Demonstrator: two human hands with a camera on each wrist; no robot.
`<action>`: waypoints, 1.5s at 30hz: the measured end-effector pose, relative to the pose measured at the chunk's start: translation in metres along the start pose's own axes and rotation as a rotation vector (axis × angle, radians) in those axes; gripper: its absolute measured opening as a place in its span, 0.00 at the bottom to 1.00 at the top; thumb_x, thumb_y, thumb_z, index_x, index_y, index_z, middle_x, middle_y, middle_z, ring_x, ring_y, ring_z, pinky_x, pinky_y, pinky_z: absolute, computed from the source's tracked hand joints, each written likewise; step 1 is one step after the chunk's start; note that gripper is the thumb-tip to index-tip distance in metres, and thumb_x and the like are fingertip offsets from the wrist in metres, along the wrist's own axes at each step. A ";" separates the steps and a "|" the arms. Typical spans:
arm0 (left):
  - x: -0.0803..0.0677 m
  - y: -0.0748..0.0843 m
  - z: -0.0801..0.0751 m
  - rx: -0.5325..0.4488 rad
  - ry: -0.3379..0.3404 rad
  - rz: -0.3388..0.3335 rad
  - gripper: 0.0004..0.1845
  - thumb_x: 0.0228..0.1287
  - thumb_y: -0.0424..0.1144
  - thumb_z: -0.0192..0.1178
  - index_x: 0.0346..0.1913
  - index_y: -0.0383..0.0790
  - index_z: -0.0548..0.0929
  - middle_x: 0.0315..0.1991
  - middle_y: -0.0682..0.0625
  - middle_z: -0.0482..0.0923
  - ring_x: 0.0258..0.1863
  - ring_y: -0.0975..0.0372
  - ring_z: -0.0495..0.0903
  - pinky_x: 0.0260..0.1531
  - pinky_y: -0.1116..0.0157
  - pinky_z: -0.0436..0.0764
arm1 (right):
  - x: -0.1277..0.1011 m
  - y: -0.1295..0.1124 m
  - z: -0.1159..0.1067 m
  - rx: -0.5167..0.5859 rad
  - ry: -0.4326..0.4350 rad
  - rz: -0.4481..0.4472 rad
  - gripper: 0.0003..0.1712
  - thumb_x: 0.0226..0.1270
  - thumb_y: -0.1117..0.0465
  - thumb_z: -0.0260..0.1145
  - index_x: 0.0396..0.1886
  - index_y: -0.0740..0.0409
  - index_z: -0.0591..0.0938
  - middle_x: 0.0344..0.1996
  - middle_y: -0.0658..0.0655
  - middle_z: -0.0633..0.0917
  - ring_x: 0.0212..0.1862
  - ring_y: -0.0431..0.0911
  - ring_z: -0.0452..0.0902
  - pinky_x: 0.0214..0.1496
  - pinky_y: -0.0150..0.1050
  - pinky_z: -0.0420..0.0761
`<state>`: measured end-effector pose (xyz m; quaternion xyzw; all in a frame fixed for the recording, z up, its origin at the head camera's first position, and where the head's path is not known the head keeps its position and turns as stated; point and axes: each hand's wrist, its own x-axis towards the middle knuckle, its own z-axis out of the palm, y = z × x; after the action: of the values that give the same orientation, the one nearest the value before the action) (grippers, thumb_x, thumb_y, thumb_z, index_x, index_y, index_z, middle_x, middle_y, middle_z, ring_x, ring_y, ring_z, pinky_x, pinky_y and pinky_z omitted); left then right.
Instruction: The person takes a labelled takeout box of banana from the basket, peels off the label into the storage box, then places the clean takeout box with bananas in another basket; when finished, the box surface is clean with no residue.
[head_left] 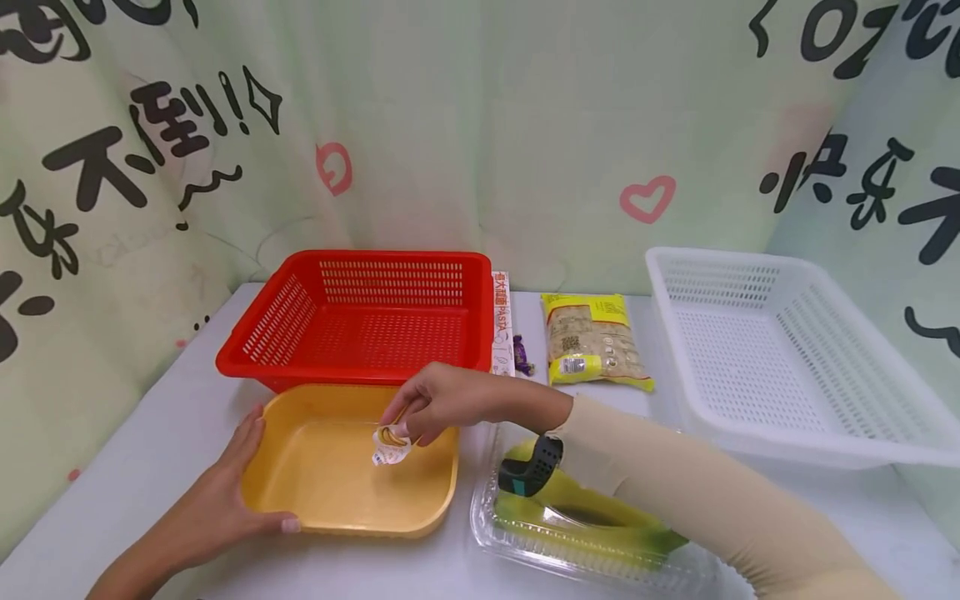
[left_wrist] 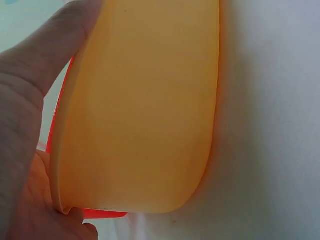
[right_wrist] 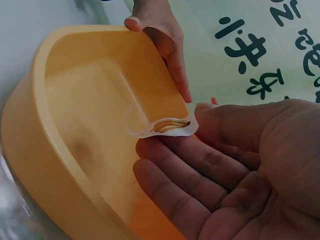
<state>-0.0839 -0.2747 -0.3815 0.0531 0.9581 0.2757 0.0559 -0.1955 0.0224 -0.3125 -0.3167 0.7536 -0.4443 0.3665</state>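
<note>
A small white packet with a banana picture (head_left: pixel 392 445) is pinched between the thumb and fingers of my right hand (head_left: pixel 438 406), above the inside of a yellow plastic basin (head_left: pixel 345 521). In the right wrist view the packet (right_wrist: pixel 170 127) is partly see-through at one end; its contents cannot be made out. My left hand (head_left: pixel 225 492) holds the basin by its left end, thumb at the near side and fingers at the far side. The left wrist view shows the basin's outer wall (left_wrist: pixel 140 110) beside the thumb.
Behind the basin stands a red basket (head_left: pixel 375 333). A pasta box (head_left: pixel 501 321), a purple-wrapped item (head_left: pixel 521 356) and a yellow bag (head_left: pixel 592 342) lie right of it. Under my right forearm is a clear tray (head_left: pixel 510 542) with bananas (head_left: pixel 600 529). A white basket (head_left: pixel 750 367) stands at right.
</note>
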 end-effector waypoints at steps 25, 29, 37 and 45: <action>-0.001 0.004 0.003 -0.047 0.015 0.002 0.73 0.40 0.64 0.74 0.76 0.33 0.37 0.77 0.39 0.29 0.71 0.37 0.47 0.54 0.41 0.71 | 0.029 0.009 0.013 -0.556 -0.082 0.083 0.12 0.70 0.66 0.60 0.46 0.61 0.87 0.27 0.53 0.84 0.27 0.41 0.73 0.29 0.28 0.73; -0.001 0.004 0.003 -0.050 0.021 0.006 0.72 0.40 0.64 0.74 0.76 0.33 0.37 0.77 0.39 0.29 0.72 0.38 0.45 0.54 0.41 0.69 | 0.030 0.007 0.012 -0.691 -0.062 0.048 0.13 0.68 0.68 0.59 0.46 0.62 0.87 0.29 0.50 0.83 0.28 0.38 0.70 0.30 0.26 0.70; -0.001 0.002 0.003 -0.047 0.025 0.011 0.72 0.40 0.64 0.74 0.76 0.32 0.38 0.77 0.39 0.29 0.72 0.38 0.44 0.55 0.40 0.68 | 0.025 0.004 0.008 -0.709 -0.098 -0.038 0.23 0.65 0.73 0.56 0.12 0.53 0.65 0.12 0.46 0.58 0.18 0.38 0.54 0.21 0.29 0.55; -0.002 0.000 0.001 -0.063 0.026 0.025 0.71 0.42 0.61 0.74 0.75 0.29 0.39 0.77 0.38 0.30 0.73 0.38 0.43 0.57 0.37 0.64 | 0.008 0.001 -0.002 -0.577 -0.086 -0.098 0.12 0.71 0.67 0.58 0.48 0.64 0.85 0.33 0.52 0.84 0.33 0.38 0.73 0.38 0.24 0.74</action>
<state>-0.0822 -0.2747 -0.3820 0.0595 0.9489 0.3071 0.0414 -0.2014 0.0177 -0.3151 -0.4622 0.8165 -0.2150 0.2711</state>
